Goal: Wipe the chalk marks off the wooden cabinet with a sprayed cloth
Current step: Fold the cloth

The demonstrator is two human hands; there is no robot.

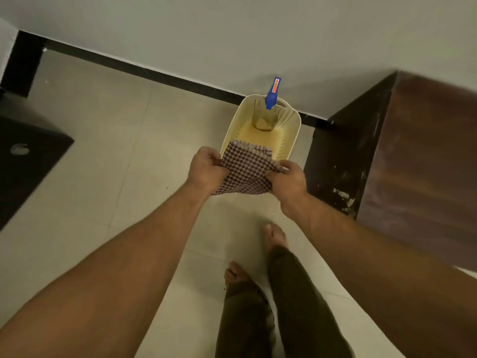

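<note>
Two hands, left (206, 168), right (287, 182), pinching checked cloth (245, 174)

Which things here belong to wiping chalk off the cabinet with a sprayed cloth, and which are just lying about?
For the job: checked cloth, gripped by left hand and right hand; spray bottle, standing in the cream basket; wooden cabinet.
Just lying about: the cream basket itself; dark furniture on the left.
</note>
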